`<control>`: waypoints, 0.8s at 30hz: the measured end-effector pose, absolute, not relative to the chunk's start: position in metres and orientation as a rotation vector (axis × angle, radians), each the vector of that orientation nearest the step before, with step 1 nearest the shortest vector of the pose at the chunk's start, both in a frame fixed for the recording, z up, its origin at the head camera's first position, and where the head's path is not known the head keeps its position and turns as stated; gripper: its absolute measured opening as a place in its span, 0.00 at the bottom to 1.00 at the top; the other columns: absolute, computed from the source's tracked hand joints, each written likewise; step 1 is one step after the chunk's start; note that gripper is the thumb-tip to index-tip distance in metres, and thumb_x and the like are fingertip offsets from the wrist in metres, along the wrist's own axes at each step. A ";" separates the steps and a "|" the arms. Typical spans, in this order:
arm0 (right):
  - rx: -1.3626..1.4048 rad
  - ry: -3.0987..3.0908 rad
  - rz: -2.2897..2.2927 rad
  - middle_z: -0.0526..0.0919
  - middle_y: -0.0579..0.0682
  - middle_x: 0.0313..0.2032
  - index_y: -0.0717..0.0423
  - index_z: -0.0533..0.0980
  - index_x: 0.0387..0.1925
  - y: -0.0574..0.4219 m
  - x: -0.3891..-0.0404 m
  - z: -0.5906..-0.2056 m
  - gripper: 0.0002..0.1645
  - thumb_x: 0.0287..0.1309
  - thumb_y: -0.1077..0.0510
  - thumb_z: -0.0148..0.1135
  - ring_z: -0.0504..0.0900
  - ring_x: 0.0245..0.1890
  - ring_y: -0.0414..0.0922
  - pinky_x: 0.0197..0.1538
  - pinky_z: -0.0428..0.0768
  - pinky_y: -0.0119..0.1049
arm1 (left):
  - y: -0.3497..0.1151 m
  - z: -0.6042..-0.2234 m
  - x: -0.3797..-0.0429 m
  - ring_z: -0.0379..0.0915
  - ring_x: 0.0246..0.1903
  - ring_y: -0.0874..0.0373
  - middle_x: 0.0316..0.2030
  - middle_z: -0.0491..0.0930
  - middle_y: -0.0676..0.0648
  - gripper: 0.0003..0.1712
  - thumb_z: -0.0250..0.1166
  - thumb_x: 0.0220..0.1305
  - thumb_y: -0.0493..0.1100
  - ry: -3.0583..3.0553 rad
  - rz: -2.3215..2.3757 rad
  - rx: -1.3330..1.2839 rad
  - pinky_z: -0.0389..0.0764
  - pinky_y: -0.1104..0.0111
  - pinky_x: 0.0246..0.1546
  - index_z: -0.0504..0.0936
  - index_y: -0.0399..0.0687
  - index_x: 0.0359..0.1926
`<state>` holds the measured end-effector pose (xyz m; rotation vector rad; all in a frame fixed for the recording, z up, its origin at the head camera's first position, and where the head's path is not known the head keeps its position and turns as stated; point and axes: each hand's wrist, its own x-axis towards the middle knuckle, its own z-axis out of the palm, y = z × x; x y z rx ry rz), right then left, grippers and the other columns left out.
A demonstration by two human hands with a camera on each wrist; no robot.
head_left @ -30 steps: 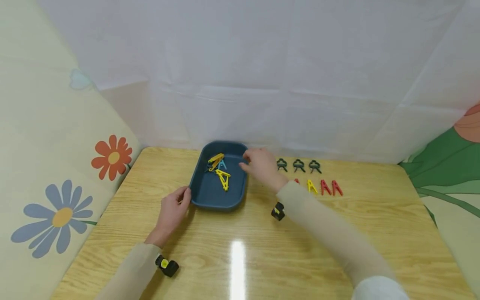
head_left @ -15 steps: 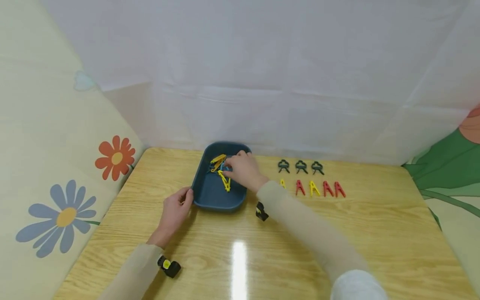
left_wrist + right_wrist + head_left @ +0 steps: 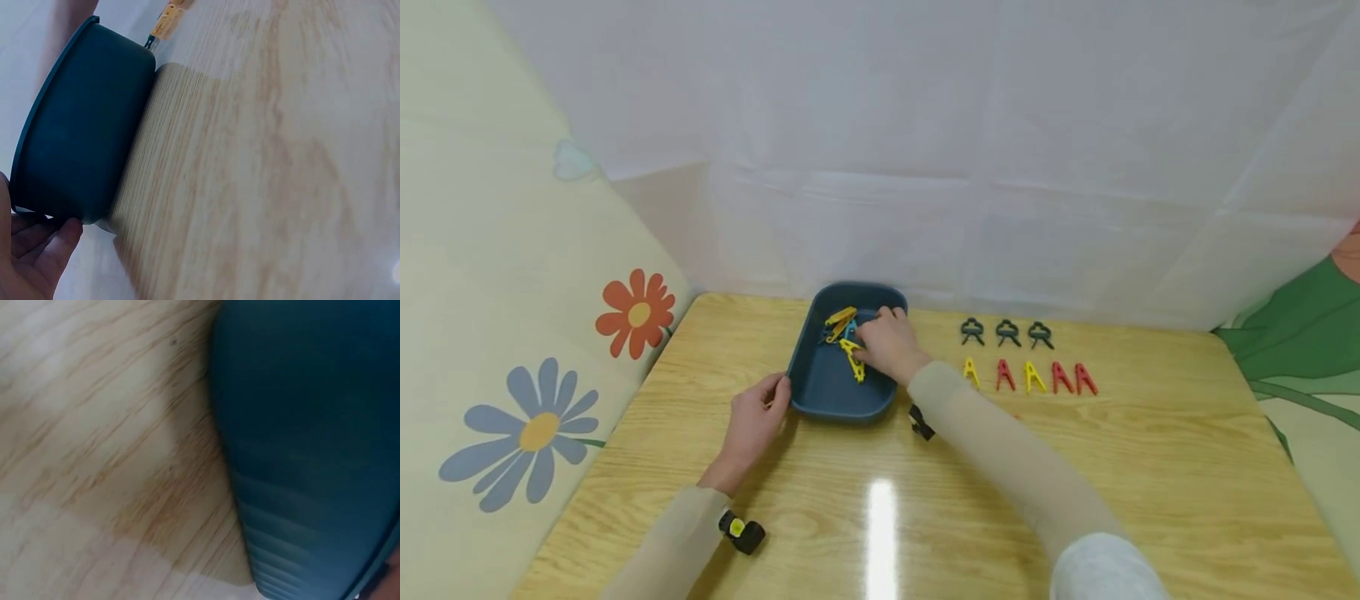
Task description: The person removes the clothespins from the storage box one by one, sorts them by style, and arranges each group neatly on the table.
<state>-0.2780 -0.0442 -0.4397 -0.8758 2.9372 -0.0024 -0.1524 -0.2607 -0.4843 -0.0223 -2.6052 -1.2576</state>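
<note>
A dark blue plastic bin (image 3: pixel 823 392) stands on the table, its outer wall (image 3: pixel 81 125) filling much of the left wrist view. My left hand (image 3: pixel 756 417) grips the bin's near left corner, thumb and fingers at the rim. Inside the bin lie a yellow clothespin (image 3: pixel 858 369), an orange-yellow clip (image 3: pixel 842 318) and a small light-blue clothespin (image 3: pixel 850 330). My right hand (image 3: pixel 891 343) reaches over the right rim, fingers bent down against the yellow clothespin. Its fingertips are partly hidden, and I cannot tell whether they pinch it. The right wrist view shows mostly the bin's outside.
Right of the bin, three dark green clips (image 3: pixel 1008 332) stand in a back row. In front of them runs a row of yellow clothespins (image 3: pixel 1034 377) and red clothespins (image 3: pixel 1006 375). A white sheet (image 3: pixel 925 208) hangs right behind the wooden table (image 3: pixel 805 500).
My right hand has moved left from the bin's right rim down into it, reaching the yellow clothespin. The left hand keeps its hold on the corner. The view has shifted slightly.
</note>
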 end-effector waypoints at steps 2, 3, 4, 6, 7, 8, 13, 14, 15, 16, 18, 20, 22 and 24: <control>-0.871 2.928 0.007 0.88 0.40 0.37 0.40 0.87 0.41 -0.044 -0.279 -0.440 0.15 0.69 0.37 0.65 0.71 0.46 0.47 0.54 0.64 0.44 | -0.260 -0.484 -0.152 0.84 0.51 0.39 0.51 0.86 0.31 0.21 0.52 0.81 0.43 -2.610 -1.259 -0.017 0.83 0.46 0.52 0.84 0.31 0.57; -0.867 2.923 0.008 0.88 0.40 0.36 0.40 0.87 0.40 -0.044 -0.279 -0.441 0.15 0.69 0.37 0.65 0.70 0.45 0.47 0.54 0.63 0.44 | -0.260 -0.484 -0.152 0.84 0.51 0.39 0.51 0.86 0.31 0.21 0.52 0.81 0.43 -2.609 -1.260 -0.016 0.83 0.45 0.52 0.84 0.31 0.57; -0.861 2.916 0.005 0.87 0.40 0.35 0.41 0.87 0.38 -0.045 -0.279 -0.441 0.15 0.69 0.37 0.65 0.69 0.45 0.47 0.53 0.62 0.44 | -0.260 -0.484 -0.152 0.84 0.51 0.39 0.51 0.86 0.31 0.21 0.52 0.82 0.43 -2.610 -1.260 -0.014 0.83 0.46 0.52 0.84 0.31 0.57; -0.850 2.909 0.004 0.86 0.40 0.34 0.41 0.86 0.36 -0.045 -0.279 -0.441 0.16 0.69 0.37 0.65 0.68 0.44 0.47 0.53 0.61 0.45 | -0.260 -0.484 -0.152 0.84 0.51 0.39 0.51 0.86 0.31 0.21 0.52 0.81 0.43 -2.609 -1.258 -0.012 0.83 0.46 0.52 0.84 0.31 0.57; -0.846 2.908 0.006 0.86 0.40 0.34 0.41 0.85 0.35 -0.046 -0.280 -0.442 0.16 0.69 0.37 0.65 0.68 0.44 0.47 0.53 0.62 0.45 | -0.260 -0.484 -0.152 0.84 0.51 0.39 0.50 0.86 0.31 0.21 0.52 0.81 0.43 -2.607 -1.258 -0.010 0.83 0.46 0.51 0.84 0.31 0.57; -0.841 2.907 0.010 0.86 0.41 0.34 0.41 0.85 0.35 -0.046 -0.280 -0.442 0.16 0.69 0.37 0.65 0.68 0.45 0.47 0.54 0.62 0.45 | -0.260 -0.484 -0.152 0.84 0.51 0.39 0.50 0.86 0.31 0.21 0.52 0.81 0.42 -2.605 -1.256 -0.009 0.83 0.46 0.51 0.84 0.31 0.57; -0.818 2.905 0.034 0.85 0.42 0.39 0.42 0.83 0.33 -0.050 -0.281 -0.443 0.16 0.71 0.38 0.63 0.70 0.50 0.48 0.61 0.64 0.50 | -0.259 -0.484 -0.152 0.84 0.50 0.39 0.50 0.86 0.31 0.21 0.53 0.81 0.42 -2.591 -1.244 -0.020 0.84 0.46 0.50 0.84 0.30 0.57; -0.814 2.905 0.032 0.85 0.42 0.39 0.42 0.82 0.32 -0.050 -0.281 -0.443 0.17 0.71 0.38 0.63 0.70 0.51 0.49 0.62 0.64 0.52 | -0.260 -0.484 -0.152 0.84 0.50 0.39 0.50 0.86 0.31 0.21 0.53 0.81 0.41 -2.589 -1.241 -0.022 0.84 0.46 0.50 0.84 0.30 0.57; -0.809 2.904 0.028 0.85 0.42 0.39 0.42 0.82 0.31 -0.051 -0.281 -0.443 0.18 0.71 0.37 0.63 0.71 0.51 0.49 0.63 0.64 0.52 | -0.260 -0.484 -0.152 0.85 0.49 0.39 0.50 0.86 0.31 0.21 0.53 0.81 0.41 -2.587 -1.240 -0.025 0.84 0.46 0.50 0.84 0.30 0.57; -0.805 2.904 0.026 0.85 0.42 0.38 0.42 0.81 0.30 -0.051 -0.281 -0.443 0.19 0.70 0.36 0.63 0.71 0.52 0.49 0.65 0.63 0.53 | -0.260 -0.484 -0.152 0.85 0.49 0.39 0.49 0.86 0.31 0.20 0.53 0.81 0.41 -2.586 -1.239 -0.027 0.84 0.46 0.49 0.84 0.29 0.57; -0.804 2.903 0.026 0.85 0.42 0.37 0.43 0.80 0.27 -0.052 -0.281 -0.443 0.21 0.70 0.35 0.63 0.72 0.53 0.49 0.66 0.63 0.54 | -0.260 -0.484 -0.152 0.85 0.49 0.38 0.49 0.86 0.31 0.20 0.53 0.81 0.41 -2.585 -1.237 -0.032 0.84 0.46 0.49 0.84 0.29 0.57; -0.807 2.900 0.021 0.85 0.42 0.36 0.43 0.79 0.25 -0.052 -0.280 -0.443 0.22 0.69 0.36 0.64 0.72 0.53 0.49 0.66 0.62 0.55 | -0.260 -0.484 -0.152 0.85 0.49 0.39 0.48 0.86 0.31 0.20 0.53 0.81 0.41 -2.583 -1.238 -0.030 0.84 0.47 0.49 0.84 0.29 0.56; -0.809 2.897 0.025 0.85 0.43 0.37 0.43 0.79 0.25 -0.053 -0.280 -0.442 0.22 0.70 0.36 0.63 0.72 0.55 0.50 0.68 0.61 0.57 | -0.260 -0.484 -0.152 0.85 0.48 0.39 0.48 0.87 0.31 0.20 0.53 0.81 0.41 -2.584 -1.238 -0.029 0.84 0.47 0.48 0.84 0.30 0.56; -0.812 2.888 0.026 0.85 0.43 0.37 0.44 0.78 0.24 -0.054 -0.279 -0.441 0.23 0.70 0.36 0.63 0.72 0.56 0.51 0.69 0.61 0.58 | -0.259 -0.484 -0.152 0.85 0.49 0.39 0.48 0.87 0.31 0.20 0.53 0.81 0.41 -2.585 -1.241 -0.023 0.84 0.47 0.49 0.84 0.30 0.56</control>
